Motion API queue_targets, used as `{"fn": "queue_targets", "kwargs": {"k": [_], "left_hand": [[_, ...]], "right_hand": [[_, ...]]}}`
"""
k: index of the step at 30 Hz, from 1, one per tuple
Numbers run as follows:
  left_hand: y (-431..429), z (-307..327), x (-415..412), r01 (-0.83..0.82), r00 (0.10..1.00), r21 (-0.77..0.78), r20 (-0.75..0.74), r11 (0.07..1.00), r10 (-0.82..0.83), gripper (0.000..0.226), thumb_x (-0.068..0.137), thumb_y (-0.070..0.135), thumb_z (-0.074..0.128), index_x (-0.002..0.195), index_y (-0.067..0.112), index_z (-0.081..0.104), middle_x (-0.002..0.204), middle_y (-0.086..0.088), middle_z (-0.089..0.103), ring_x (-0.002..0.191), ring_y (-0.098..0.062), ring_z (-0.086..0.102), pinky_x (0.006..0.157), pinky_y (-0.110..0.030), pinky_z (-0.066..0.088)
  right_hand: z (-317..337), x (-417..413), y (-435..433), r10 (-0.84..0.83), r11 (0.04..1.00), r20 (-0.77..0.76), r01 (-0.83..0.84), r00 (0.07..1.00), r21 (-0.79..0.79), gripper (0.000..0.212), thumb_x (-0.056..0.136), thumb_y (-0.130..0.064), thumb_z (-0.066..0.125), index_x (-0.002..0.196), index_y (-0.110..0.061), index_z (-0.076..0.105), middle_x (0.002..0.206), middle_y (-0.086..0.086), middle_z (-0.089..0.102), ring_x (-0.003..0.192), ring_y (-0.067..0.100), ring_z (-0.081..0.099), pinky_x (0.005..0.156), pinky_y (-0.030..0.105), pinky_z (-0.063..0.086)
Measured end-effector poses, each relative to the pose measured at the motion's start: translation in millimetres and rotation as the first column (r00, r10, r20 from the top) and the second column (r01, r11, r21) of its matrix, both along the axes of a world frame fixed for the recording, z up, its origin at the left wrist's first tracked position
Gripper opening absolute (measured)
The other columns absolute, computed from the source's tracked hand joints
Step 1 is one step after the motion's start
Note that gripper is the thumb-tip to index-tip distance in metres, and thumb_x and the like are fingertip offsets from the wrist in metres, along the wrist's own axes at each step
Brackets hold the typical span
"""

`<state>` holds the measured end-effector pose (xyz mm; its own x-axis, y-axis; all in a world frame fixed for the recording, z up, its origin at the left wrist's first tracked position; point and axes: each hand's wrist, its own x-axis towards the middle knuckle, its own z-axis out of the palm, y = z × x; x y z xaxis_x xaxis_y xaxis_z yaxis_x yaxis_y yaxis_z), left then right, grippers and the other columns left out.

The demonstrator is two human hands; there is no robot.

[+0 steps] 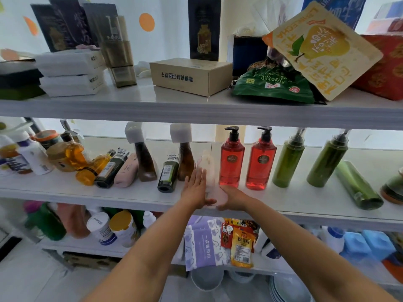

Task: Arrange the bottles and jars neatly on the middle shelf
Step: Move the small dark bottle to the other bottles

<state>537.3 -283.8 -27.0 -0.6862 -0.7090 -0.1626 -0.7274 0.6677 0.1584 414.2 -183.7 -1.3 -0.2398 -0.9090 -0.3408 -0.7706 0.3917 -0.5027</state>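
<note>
Both my hands meet at a pale pink bottle [211, 171] on the middle shelf [272, 205]. My left hand [194, 188] lies flat against its left side with the fingers stretched out. My right hand [231, 196] wraps its base near the shelf's front edge. The pink bottle is blurred and stands roughly upright. Right of it stand two red pump bottles [231, 162] and two green pump bottles [287, 162]. A dark green bottle [168, 174] leans just left of my left hand. Further left, amber bottles [92, 168] and a second pink bottle [127, 171] lie tipped over.
A green tube [357, 185] lies flat at the right end of the middle shelf. Boxes and snack bags fill the top shelf [196, 110]. The lower shelf holds cans, wipes and packets. Bare shelf surface shows in front of the red and green bottles.
</note>
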Motion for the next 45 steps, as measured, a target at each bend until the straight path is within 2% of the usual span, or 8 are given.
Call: {"fn": "queue_targets", "kwargs": {"k": [3,7,14,20,25,29,34,45], "left_hand": [[4.7,4.8,17.0,-0.039,0.999,-0.002,0.005,0.999,0.039,0.112,0.084,0.062,0.053,0.147,0.010,-0.024,0.156,-0.008,-0.026,0.144,-0.024,-0.024,0.117,-0.043,-0.012],[3.4,11.6,36.5,-0.117,0.993,-0.005,-0.005,0.993,0.117,0.111,0.085,0.060,0.054,0.147,0.010,-0.023,0.157,-0.007,-0.026,0.144,-0.024,-0.024,0.119,-0.044,-0.010],[-7.1,10.2,60.7,-0.131,0.991,0.023,0.007,0.991,0.131,0.112,0.084,0.061,0.055,0.148,0.010,-0.021,0.158,-0.007,-0.024,0.146,-0.025,-0.020,0.120,-0.046,-0.005],[-46.1,18.5,91.2,-0.089,0.996,-0.004,0.010,0.996,0.089,0.109,0.086,0.059,0.053,0.148,0.009,-0.022,0.157,-0.008,-0.025,0.145,-0.025,-0.022,0.118,-0.044,-0.009],[-81.3,12.6,126.6,-0.095,0.995,0.022,0.034,0.995,0.094,0.108,0.087,0.059,0.052,0.148,0.009,-0.021,0.157,-0.008,-0.024,0.146,-0.024,-0.020,0.118,-0.044,-0.008],[-100.1,1.6,142.0,-0.064,0.998,0.040,0.028,0.997,0.063,0.112,0.084,0.063,0.053,0.148,0.008,-0.020,0.158,-0.008,-0.022,0.147,-0.025,-0.017,0.118,-0.042,-0.007],[-113.2,-7.2,161.7,-0.040,0.999,0.078,0.029,0.996,0.038,0.109,0.085,0.059,0.054,0.149,0.009,-0.020,0.158,-0.008,-0.022,0.146,-0.023,-0.019,0.118,-0.043,-0.009],[-122.7,-6.7,158.8,-0.021,0.999,0.095,0.052,0.995,0.016,0.110,0.085,0.059,0.055,0.149,0.010,-0.019,0.158,-0.007,-0.021,0.147,-0.024,-0.016,0.119,-0.041,-0.007]], "right_hand": [[-1.9,10.2,-6.5,0.086,0.996,-0.035,-0.086,0.996,-0.019,0.095,0.078,-0.031,0.074,0.149,-0.009,0.014,0.158,0.009,0.016,0.144,0.024,0.018,0.116,0.032,0.018],[-0.5,22.2,-17.8,0.108,0.991,-0.044,-0.111,0.993,-0.070,0.103,0.079,-0.038,0.072,0.151,-0.010,0.005,0.160,0.006,0.004,0.147,0.022,0.007,0.119,0.035,0.013],[3.5,43.3,-34.9,0.085,0.991,-0.037,-0.088,0.996,-0.097,0.105,0.078,-0.041,0.071,0.152,-0.012,0.001,0.160,0.004,0.001,0.148,0.020,0.003,0.120,0.035,0.011],[11.0,63.7,-64.7,0.009,0.990,0.013,-0.007,1.000,-0.138,0.104,0.077,-0.037,0.074,0.151,-0.012,0.006,0.159,0.005,0.010,0.146,0.021,0.012,0.118,0.034,0.016],[3.9,104.1,-96.9,-0.001,0.994,-0.052,-0.005,0.999,-0.106,0.102,0.079,-0.036,0.072,0.151,-0.011,0.004,0.160,0.005,0.004,0.148,0.020,0.005,0.120,0.036,0.014],[2.0,132.3,-112.4,0.015,0.991,-0.078,-0.025,0.997,-0.132,0.096,0.078,-0.036,0.073,0.149,-0.010,0.015,0.156,0.006,0.020,0.144,0.022,0.020,0.115,0.033,0.024],[-6.5,149.8,-126.3,-0.016,0.996,-0.087,0.009,0.996,-0.084,0.107,0.075,-0.043,0.073,0.151,-0.012,0.004,0.160,0.003,0.005,0.147,0.019,0.008,0.118,0.035,0.017],[-2.6,141.7,-129.0,-0.140,0.986,0.053,0.144,0.989,-0.083,0.094,0.079,-0.030,0.073,0.149,-0.007,0.014,0.155,0.008,0.022,0.143,0.023,0.023,0.114,0.032,0.024]]}}
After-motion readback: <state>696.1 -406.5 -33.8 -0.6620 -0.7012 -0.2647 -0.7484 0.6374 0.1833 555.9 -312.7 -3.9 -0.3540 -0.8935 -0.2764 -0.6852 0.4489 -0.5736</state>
